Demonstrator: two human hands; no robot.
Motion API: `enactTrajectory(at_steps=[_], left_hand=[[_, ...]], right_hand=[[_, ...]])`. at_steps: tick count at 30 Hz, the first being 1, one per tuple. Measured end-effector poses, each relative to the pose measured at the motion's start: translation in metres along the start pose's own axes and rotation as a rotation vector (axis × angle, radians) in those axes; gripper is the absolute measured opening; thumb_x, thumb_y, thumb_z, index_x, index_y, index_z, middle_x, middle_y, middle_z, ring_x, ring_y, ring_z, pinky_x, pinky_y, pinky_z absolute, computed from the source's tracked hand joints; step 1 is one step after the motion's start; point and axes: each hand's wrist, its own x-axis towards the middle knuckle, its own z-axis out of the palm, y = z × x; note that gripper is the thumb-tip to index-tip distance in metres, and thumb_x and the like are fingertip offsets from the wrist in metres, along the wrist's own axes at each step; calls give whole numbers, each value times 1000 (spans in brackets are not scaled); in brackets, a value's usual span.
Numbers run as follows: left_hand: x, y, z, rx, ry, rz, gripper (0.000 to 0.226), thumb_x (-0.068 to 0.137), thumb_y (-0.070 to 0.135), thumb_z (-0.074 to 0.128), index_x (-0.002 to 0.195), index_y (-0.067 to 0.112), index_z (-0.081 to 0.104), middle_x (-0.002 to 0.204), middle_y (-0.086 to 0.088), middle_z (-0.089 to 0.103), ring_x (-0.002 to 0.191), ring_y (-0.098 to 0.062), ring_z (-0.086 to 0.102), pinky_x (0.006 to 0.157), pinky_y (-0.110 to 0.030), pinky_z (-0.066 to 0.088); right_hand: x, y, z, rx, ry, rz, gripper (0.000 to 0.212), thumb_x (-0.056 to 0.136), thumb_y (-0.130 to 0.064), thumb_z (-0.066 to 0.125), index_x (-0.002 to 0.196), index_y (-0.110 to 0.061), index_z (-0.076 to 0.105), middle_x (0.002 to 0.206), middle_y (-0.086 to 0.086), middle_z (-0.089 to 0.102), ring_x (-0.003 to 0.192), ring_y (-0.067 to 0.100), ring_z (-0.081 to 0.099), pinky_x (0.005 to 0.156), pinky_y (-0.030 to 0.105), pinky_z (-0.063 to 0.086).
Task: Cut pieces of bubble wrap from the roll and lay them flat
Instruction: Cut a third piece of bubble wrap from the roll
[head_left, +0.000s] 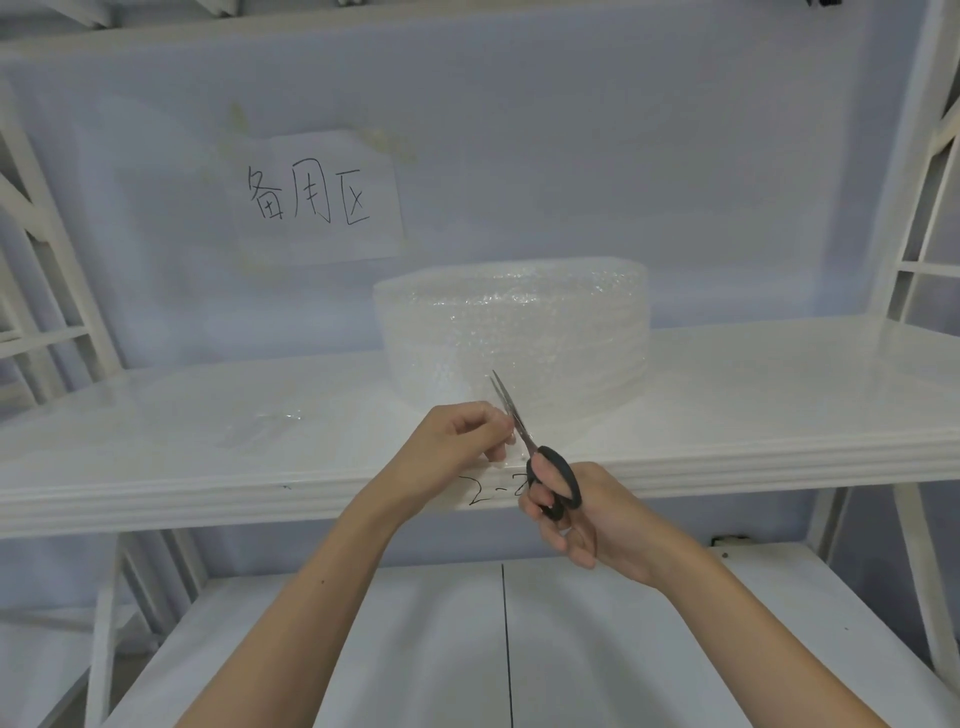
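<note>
One bubble wrap roll (511, 332) on shelf (753, 384). In front of roll: left hand (457, 434) pinches wrap edge; right hand (576, 514) grips one pair of scissors (540, 457).

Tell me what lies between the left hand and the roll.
In the head view, the scissors' blades cross between the left hand and the roll, over a loose stretch of wrap running from the roll to the pinching fingers.

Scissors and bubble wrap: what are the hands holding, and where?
The right hand grips the scissors by their black handles. The left hand pinches the loose edge of the bubble wrap next to the blades.
</note>
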Motion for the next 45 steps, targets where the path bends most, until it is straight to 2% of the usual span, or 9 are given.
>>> enactTrajectory(at_steps=[6, 11, 17, 20, 24, 28, 32, 40, 45], left_hand=[[-1, 3, 0, -26, -64, 9, 26, 97, 20, 59, 73, 15, 66, 70, 5, 63, 71, -9, 59, 78, -19, 48], [-3, 7, -4, -2, -48, -14, 30, 97, 24, 58, 69, 19, 66, 69, 1, 62, 67, -4, 56, 69, -11, 42], [-3, 9, -2, -110, 64, -52, 41, 90, 51, 54, 74, 15, 67, 72, -2, 63, 66, -10, 57, 70, -27, 41], [-1, 6, 1, -75, 101, -37, 33, 96, 40, 57, 73, 18, 66, 68, 4, 62, 64, -10, 56, 66, -26, 41], [-1, 5, 1, -68, 127, -32, 24, 98, 25, 56, 77, 17, 63, 64, 8, 59, 61, -8, 53, 62, -23, 39], [-1, 7, 0, -89, 133, -32, 24, 98, 25, 54, 77, 17, 62, 65, 6, 59, 61, -8, 53, 62, -22, 39], [-3, 7, 0, -91, 130, -34, 25, 99, 25, 54, 77, 16, 62, 65, 6, 58, 60, -6, 53, 60, -20, 39], [-4, 8, -1, -68, 96, -5, 33, 98, 23, 55, 66, 26, 62, 65, 6, 59, 64, -10, 54, 66, -24, 40], [-6, 10, -2, -69, 78, 15, 39, 99, 23, 54, 61, 31, 61, 68, 3, 59, 66, -12, 54, 68, -26, 40]], right_hand=[[-1, -11, -2, 58, -28, 45, 48, 84, -58, 56, 65, -15, 47, 69, -2, 55, 43, 14, 44, 29, 17, 27], [-1, -16, -1, -52, 7, 22, 39, 97, -38, 49, 67, -13, 43, 73, 2, 51, 43, 13, 42, 30, 15, 27], [-2, -14, -2, -35, 15, 32, 41, 81, -49, 59, 65, -14, 44, 69, 1, 52, 41, 13, 42, 29, 15, 28], [-3, -14, -3, -45, 17, 30, 46, 82, -51, 65, 67, -14, 44, 70, 2, 50, 41, 13, 42, 29, 16, 29], [-5, -14, -3, -58, 21, 40, 49, 81, -56, 64, 67, -13, 45, 72, 2, 51, 43, 17, 43, 30, 17, 29], [-8, -10, 0, -69, 15, 46, 46, 81, -55, 56, 66, -13, 47, 73, 3, 51, 43, 18, 44, 31, 19, 31], [-11, -7, 2, -94, 23, 36, 45, 81, -53, 57, 70, -10, 45, 75, 5, 50, 43, 19, 45, 30, 21, 32], [-3, -18, 6, -88, 44, 24, 51, 79, -57, 64, 68, -10, 49, 76, 5, 53, 42, 19, 43, 30, 19, 31], [0, -24, 9, -114, 41, 13, 53, 76, -60, 57, 69, -8, 49, 78, 7, 55, 38, 18, 43, 30, 19, 31]])
